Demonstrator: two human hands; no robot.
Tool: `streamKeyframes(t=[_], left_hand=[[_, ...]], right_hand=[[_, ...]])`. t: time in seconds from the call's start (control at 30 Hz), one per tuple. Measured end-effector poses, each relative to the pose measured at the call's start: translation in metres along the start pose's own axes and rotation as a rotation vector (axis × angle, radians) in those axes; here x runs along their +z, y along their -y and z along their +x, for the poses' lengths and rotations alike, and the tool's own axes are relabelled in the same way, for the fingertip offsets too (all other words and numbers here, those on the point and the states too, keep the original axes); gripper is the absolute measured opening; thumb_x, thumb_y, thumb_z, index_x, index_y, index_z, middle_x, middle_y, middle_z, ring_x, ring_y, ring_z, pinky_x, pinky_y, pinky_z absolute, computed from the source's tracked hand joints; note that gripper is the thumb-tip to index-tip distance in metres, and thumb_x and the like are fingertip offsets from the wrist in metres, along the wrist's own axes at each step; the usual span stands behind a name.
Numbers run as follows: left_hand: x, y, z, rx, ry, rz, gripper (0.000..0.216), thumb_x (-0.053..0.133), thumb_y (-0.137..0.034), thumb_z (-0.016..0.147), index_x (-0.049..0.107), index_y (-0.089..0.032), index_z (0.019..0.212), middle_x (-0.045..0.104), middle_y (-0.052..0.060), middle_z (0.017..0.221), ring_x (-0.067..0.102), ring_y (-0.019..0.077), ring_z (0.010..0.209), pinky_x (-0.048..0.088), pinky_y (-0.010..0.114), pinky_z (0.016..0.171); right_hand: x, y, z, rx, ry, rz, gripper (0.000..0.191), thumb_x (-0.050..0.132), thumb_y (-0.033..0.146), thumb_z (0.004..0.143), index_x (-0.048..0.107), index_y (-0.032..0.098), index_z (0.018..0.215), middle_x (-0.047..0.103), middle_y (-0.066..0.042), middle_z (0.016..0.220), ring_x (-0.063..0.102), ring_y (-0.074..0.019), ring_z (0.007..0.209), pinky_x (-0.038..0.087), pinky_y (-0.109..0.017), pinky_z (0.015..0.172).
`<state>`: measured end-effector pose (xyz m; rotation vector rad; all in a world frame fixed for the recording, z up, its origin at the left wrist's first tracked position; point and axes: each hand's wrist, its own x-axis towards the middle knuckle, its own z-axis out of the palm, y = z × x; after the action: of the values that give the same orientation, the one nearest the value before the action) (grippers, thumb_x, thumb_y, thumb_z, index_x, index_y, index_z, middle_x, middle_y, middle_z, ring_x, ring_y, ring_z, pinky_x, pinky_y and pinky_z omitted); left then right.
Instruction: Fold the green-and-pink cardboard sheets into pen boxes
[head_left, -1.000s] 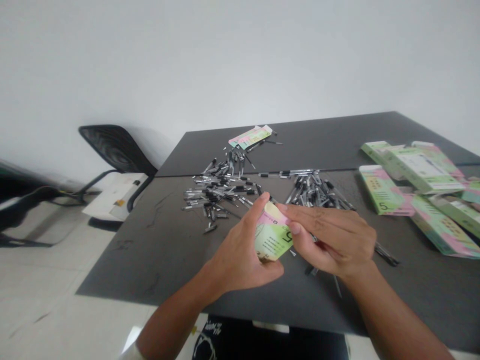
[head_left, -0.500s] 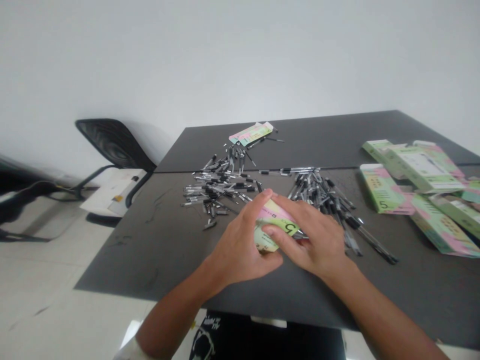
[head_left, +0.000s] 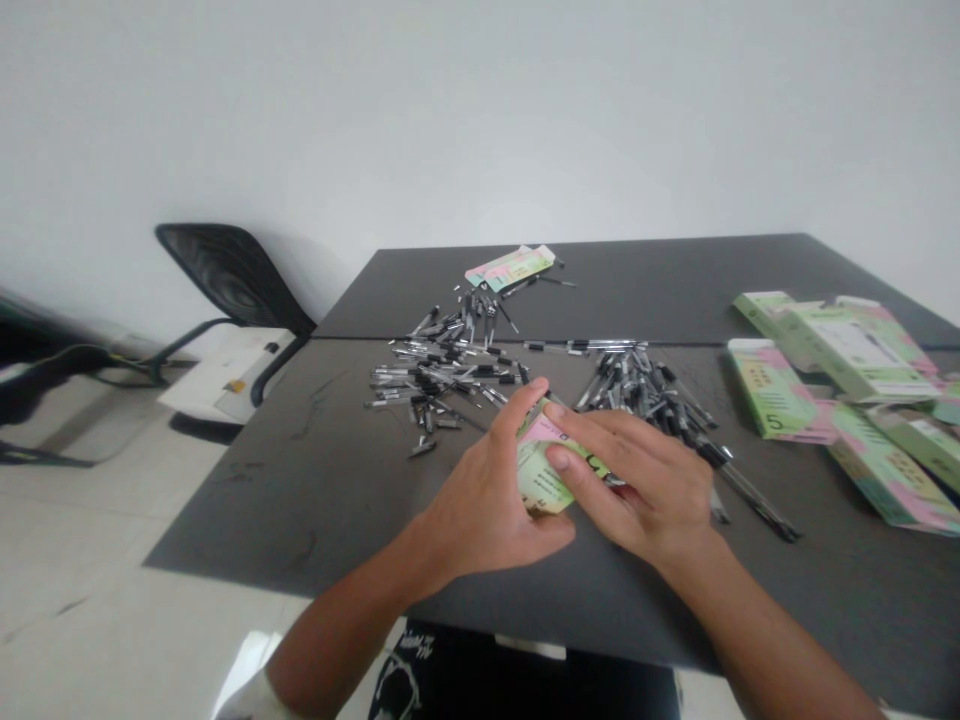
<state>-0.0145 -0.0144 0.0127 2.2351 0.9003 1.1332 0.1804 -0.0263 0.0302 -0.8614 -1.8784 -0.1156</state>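
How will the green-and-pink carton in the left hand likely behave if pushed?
The green-and-pink carton looks like thin card, so it would probably dent if the left hand squeezed hard. Its flat panels make rolling unlikely. Its weight is uncertain, as its inside is hidden.

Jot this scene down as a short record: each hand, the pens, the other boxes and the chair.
Left hand: wrapped around the left side of a green-and-pink box
Right hand: thumb and fingertip on the same box
Left pen pile: loose on the dark table
Right pen pile: partly hidden by the right hand
Heaped boxes: table's right side
Chair: left of the table, white box on it
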Motion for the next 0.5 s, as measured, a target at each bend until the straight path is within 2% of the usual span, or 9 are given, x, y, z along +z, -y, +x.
streamKeyframes(t=[0.23, 0.33, 0.5], left_hand=[[0.01, 0.002, -0.004, 0.031, -0.076, -0.017, 0.129, 0.083, -0.012, 0.068, 0.009, -0.035, 0.171, 0.053, 0.018, 0.16, 0.072, 0.0395, 0.123, 0.065, 0.056, 0.097], [0.014, 0.005, -0.004, 0.0, -0.077, -0.058, 0.127, 0.083, -0.011, 0.069, 0.008, -0.035, 0.169, 0.055, 0.019, 0.156, 0.073, 0.0365, 0.118, 0.064, 0.055, 0.097], [0.019, 0.011, -0.005, -0.023, -0.071, -0.112, 0.128, 0.084, -0.011, 0.069, 0.007, -0.032, 0.168, 0.062, 0.017, 0.141, 0.075, 0.033, 0.108, 0.065, 0.051, 0.091]], right_hand=[[0.004, 0.0, -0.004, -0.004, -0.062, 0.02, 0.036, 0.074, 0.016, 0.1, 0.073, 0.019, 0.137, 0.084, -0.007, 0.118, 0.078, -0.0152, 0.091, 0.062, -0.027, 0.067], [0.005, 0.0, -0.005, -0.003, -0.051, 0.04, 0.033, 0.074, 0.014, 0.1, 0.075, 0.021, 0.133, 0.084, -0.005, 0.116, 0.077, -0.014, 0.087, 0.061, -0.026, 0.064], [0.004, 0.001, -0.003, -0.005, -0.045, 0.041, 0.037, 0.072, 0.011, 0.1, 0.073, 0.022, 0.136, 0.084, -0.005, 0.119, 0.076, -0.0149, 0.09, 0.063, -0.026, 0.069]])
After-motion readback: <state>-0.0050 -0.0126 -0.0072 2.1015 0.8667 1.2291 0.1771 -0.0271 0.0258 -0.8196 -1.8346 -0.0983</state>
